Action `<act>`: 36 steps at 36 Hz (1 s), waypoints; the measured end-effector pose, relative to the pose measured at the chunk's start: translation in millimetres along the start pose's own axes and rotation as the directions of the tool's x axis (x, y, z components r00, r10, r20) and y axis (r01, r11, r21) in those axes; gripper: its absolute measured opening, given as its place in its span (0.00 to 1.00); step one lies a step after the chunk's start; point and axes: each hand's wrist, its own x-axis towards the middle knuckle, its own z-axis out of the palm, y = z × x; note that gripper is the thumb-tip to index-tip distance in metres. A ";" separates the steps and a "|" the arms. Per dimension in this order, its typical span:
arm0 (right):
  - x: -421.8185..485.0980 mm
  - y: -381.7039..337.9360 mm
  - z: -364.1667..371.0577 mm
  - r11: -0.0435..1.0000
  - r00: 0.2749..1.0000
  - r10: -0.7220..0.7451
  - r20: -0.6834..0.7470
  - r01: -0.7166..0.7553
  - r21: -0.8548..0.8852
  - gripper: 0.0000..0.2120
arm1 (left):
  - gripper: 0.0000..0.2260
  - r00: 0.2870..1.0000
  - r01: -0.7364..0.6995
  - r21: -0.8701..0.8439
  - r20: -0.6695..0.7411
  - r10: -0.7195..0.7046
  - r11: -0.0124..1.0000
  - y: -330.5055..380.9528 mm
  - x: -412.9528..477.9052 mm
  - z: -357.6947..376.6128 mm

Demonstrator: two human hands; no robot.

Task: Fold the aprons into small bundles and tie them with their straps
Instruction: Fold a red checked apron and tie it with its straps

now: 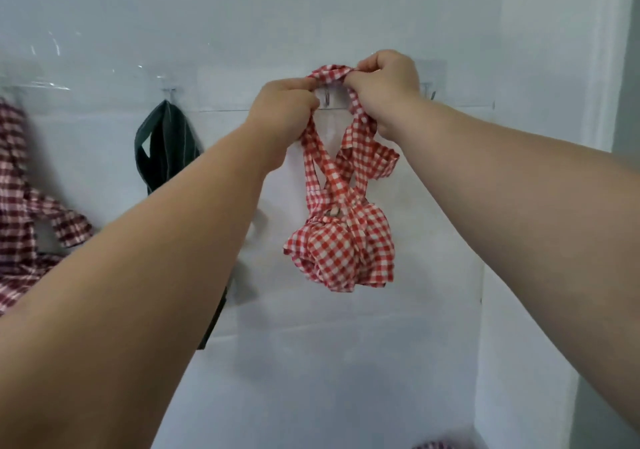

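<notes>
Pinching its strap (329,73) in left hand (284,103) and right hand (385,92), we judge the gingham bundle (341,256) soft, light, probably best carried by that strap.

— Any writing, label or number to read here?
— None. The red checked apron (341,251) shows only its squares, the dark apron (162,143) only thin stripes, and nothing legible stands on the white wall (311,15).
</notes>
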 end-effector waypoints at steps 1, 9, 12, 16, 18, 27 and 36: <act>3.2 0.3 0.8 0.999 1.000 -0.006 0.005 0.006 -0.038 0.10 | 0.19 1.000 -0.007 0.030 -0.016 0.008 1.000 1.9 1.3 2.0; -4.6 14.0 4.7 0.867 0.927 -0.317 0.200 0.369 -0.335 0.11 | 0.09 0.979 -0.076 0.371 -0.147 0.140 0.925 -13.5 4.7 0.3; -16.1 25.4 2.7 0.852 0.909 -0.335 0.246 0.404 -0.334 0.12 | 0.10 0.983 -0.097 0.514 -0.087 0.164 0.853 -20.8 -3.6 0.1; -28.9 32.2 3.6 0.874 0.908 -0.303 0.288 0.386 -0.296 0.13 | 0.14 0.985 -0.137 0.597 -0.006 0.175 0.790 -26.0 -12.9 2.9; -31.9 33.0 3.1 0.882 0.906 -0.306 0.293 0.386 -0.271 0.14 | 0.15 0.986 -0.144 0.573 0.014 0.166 0.807 -28.2 -15.6 3.8; -63.4 46.6 -13.3 0.926 0.934 -0.322 0.153 0.345 -0.156 0.18 | 0.13 0.981 -0.183 0.285 -0.010 0.194 0.941 -40.1 -53.3 -3.5; -130.0 56.8 -37.0 0.932 0.974 -0.203 0.106 0.225 -0.284 0.10 | 0.09 0.995 -0.077 0.281 -0.033 0.089 0.957 -49.7 -100.5 -15.3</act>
